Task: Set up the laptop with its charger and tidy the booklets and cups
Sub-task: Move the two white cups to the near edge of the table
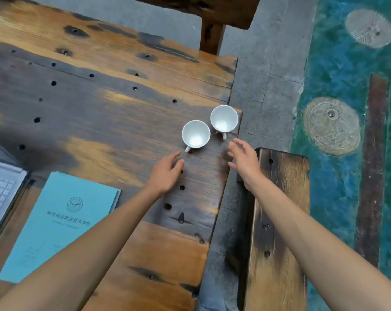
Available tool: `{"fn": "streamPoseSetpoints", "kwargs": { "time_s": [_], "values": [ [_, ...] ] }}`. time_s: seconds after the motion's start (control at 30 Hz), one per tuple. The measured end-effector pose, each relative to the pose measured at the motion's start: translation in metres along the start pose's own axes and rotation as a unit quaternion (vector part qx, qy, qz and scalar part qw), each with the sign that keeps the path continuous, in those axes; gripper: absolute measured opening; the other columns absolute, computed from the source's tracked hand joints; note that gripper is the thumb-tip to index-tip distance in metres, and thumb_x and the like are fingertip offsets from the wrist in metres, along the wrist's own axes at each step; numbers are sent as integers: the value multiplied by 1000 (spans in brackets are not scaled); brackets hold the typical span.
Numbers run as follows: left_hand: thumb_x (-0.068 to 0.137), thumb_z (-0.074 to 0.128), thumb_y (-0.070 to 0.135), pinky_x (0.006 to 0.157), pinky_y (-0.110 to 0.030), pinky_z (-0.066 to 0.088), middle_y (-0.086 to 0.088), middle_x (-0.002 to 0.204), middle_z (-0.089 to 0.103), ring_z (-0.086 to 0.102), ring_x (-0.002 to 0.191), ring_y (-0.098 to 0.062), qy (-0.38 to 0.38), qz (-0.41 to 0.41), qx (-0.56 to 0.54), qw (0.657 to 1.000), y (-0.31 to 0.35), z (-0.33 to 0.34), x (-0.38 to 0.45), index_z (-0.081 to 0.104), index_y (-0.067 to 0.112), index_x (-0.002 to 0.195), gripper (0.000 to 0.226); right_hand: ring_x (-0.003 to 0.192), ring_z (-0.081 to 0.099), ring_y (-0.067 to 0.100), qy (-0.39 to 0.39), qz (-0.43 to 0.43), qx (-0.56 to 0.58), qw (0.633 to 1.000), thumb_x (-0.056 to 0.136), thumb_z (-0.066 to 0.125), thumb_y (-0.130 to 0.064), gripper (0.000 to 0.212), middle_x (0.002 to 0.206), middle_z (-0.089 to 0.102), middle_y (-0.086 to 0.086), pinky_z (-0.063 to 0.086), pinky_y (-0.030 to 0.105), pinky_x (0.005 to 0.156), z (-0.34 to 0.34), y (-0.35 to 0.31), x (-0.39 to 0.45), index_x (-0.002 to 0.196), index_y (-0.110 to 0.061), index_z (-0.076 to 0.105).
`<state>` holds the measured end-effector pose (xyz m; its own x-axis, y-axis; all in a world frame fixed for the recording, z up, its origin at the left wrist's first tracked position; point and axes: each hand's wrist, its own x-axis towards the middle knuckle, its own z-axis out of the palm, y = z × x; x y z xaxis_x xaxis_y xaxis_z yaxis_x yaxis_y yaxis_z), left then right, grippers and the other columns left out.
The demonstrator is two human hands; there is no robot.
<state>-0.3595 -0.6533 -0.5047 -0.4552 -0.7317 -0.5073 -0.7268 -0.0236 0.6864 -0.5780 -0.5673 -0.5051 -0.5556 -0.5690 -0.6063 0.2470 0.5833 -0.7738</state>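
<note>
Two empty white cups stand side by side near the right edge of the wooden table (95, 113): the left cup (196, 134) and the right cup (224, 119), handles pointing toward me. My left hand (166, 173) hovers open just below the left cup. Held open with fingers spread, my right hand (244, 163) is just below the right cup at the table's edge. Neither hand touches a cup. A turquoise booklet (60, 225) lies at lower left. The open laptop (1, 189) shows its keyboard at the far left edge. No charger is in view.
A wooden bench (280, 221) runs along the table's right side, under my right forearm. Another bench (212, 10) stands beyond the far edge. Grey stone paving (268, 63) and a teal painted floor with round discs lie to the right.
</note>
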Motion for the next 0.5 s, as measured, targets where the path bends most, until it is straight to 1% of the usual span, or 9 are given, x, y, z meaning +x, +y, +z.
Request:
{"fn": "streamPoseSetpoints", "kwargs": {
  "time_s": [0.07,0.13,0.2,0.27,0.33,0.37,0.43,0.5],
  "values": [
    [104,49,31,105,-28,38,-9,146,54,55,130,-23,-3,-7,-38,999,3,3,12,46,12,147,47,116,63,18,-12,12,24,1000,103,59,-30,28,132,63,7,55,37,93,4,-4,16,130,-24,55],
    [104,50,30,108,-36,43,-11,138,61,59,123,-22,-2,-11,-66,998,3,4,24,51,10,142,43,115,64,18,-19,19,38,999,103,59,-30,23,129,64,8,55,36,92,8,-6,28,125,-26,54],
    [104,52,26,104,-41,48,-11,126,67,64,116,-23,-5,-17,-100,995,1,7,34,58,8,133,35,114,65,18,-21,24,45,998,104,59,-29,21,126,65,8,56,33,89,11,-4,36,124,-24,55],
    [104,52,24,99,-39,52,-9,116,70,68,110,-25,-13,-29,-135,990,-1,10,41,62,9,126,29,114,66,17,-26,30,52,998,104,58,-29,24,124,67,8,57,31,86,13,-1,43,126,-19,58],
    [104,52,24,96,-39,52,-9,114,69,69,107,-25,-28,-48,-174,983,-2,13,45,62,11,123,25,111,67,15,-32,32,52,998,104,58,-29,27,121,69,7,57,29,84,14,1,47,127,-16,61],
    [104,52,24,95,-39,53,-9,114,69,70,106,-25,-35,-58,-192,979,-2,14,47,62,12,122,24,108,67,13,-35,31,50,998,105,57,-29,25,119,70,6,57,28,83,14,3,49,125,-17,63],
    [105,50,26,93,-34,54,-6,112,68,71,102,-21,-52,-77,-228,969,-2,14,50,61,11,120,24,103,68,11,-39,28,45,998,106,55,-29,18,115,72,3,57,27,82,14,4,52,116,-22,66],
    [106,47,27,85,-27,54,-5,107,68,70,91,-16,-71,-92,-258,959,1,13,53,60,10,117,24,93,67,8,-47,25,38,998,107,52,-29,17,106,73,-1,58,26,80,14,5,55,111,-26,68]
  ]
}}
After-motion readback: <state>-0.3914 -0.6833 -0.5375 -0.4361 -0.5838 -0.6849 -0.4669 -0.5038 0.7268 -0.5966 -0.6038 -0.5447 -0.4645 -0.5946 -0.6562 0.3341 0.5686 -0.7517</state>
